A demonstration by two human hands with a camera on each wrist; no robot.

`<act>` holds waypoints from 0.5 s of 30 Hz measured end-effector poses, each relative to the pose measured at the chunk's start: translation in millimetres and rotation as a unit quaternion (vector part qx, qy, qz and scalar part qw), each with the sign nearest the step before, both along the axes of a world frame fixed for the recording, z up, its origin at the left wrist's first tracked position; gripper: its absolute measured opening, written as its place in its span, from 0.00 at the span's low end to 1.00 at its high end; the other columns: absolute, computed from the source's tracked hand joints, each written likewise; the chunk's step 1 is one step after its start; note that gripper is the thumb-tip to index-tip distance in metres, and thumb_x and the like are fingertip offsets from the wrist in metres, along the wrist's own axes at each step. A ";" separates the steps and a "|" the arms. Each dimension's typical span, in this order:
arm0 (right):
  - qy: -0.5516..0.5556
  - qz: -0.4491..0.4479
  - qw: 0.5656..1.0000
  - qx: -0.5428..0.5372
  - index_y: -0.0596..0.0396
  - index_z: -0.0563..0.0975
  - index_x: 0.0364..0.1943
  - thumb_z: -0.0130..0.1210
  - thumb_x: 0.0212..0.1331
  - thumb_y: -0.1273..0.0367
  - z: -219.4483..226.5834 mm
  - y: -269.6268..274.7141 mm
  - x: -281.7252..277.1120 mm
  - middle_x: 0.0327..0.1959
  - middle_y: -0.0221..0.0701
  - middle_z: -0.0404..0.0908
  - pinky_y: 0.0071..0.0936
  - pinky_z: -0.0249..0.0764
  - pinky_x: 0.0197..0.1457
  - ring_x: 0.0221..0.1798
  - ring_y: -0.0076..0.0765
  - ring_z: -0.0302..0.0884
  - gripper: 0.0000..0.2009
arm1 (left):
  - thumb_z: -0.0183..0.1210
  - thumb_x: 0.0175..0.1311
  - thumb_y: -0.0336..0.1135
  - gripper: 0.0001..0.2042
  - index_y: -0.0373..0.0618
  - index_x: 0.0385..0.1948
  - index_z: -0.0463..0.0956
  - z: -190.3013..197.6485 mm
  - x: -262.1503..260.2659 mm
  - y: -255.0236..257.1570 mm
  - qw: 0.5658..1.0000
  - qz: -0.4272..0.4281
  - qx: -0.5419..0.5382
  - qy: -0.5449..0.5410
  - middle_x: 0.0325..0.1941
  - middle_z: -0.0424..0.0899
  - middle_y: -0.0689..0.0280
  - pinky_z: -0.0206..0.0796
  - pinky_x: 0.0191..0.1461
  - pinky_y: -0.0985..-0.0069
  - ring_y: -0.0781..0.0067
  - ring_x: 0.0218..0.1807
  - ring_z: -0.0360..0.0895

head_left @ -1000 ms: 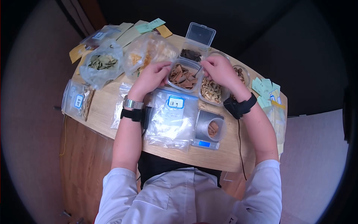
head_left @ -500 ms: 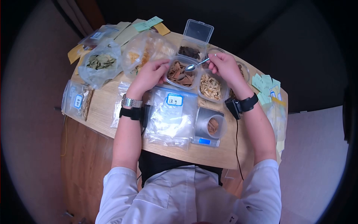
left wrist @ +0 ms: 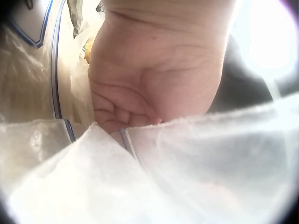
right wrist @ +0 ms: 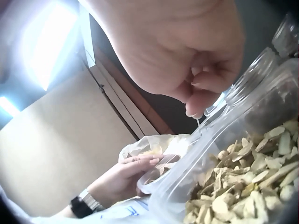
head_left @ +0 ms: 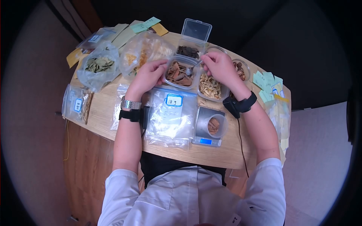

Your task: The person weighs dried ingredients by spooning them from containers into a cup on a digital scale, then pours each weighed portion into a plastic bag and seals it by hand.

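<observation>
My right hand (head_left: 220, 67) pinches a metal spoon (head_left: 189, 70) by its handle, and the spoon's bowl is among brown bark-like pieces (head_left: 177, 75). These fill a clear plastic tub (head_left: 181, 87). At the tub's left side my left hand (head_left: 148, 77) grips the rim; the right wrist view shows this hand's fingers (right wrist: 142, 163) over the edge. In that view the spoon handle (right wrist: 199, 127) sticks out below the right fingertips. Close under the right hand stands a tub of pale dried slices (head_left: 210, 88).
Nearer the body, a cup with brown pieces (head_left: 213, 126) stands on a digital scale (head_left: 205, 141). Beside it lies a zip bag (head_left: 169, 124) labelled 18 g. Behind are a lidded box of dark pieces (head_left: 187, 52) and bags of dried leaves (head_left: 100, 64) and yellow pieces (head_left: 141, 58).
The spoon came up over the tub half a second ago and is now lower, its bowl among the brown pieces. My left hand has stayed at the rim.
</observation>
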State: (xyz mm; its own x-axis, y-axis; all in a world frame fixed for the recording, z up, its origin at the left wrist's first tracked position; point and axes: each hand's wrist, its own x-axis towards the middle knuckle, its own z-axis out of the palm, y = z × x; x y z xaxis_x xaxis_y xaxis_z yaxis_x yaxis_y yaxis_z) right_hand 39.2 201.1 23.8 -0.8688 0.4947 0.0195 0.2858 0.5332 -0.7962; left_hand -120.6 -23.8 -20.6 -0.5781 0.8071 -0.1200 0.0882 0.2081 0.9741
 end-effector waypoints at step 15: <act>-0.028 -0.041 0.984 -0.170 0.61 0.83 0.34 0.55 0.75 0.62 -7.6 -2.7 -10.3 0.26 0.28 0.85 0.22 0.79 0.33 0.27 0.23 0.83 0.16 | 0.54 0.76 0.38 0.19 0.37 0.61 0.78 -1.9 -1.5 0.1 1.000 0.000 0.002 -0.004 0.26 0.81 0.72 0.69 0.31 0.83 0.84 0.26 0.75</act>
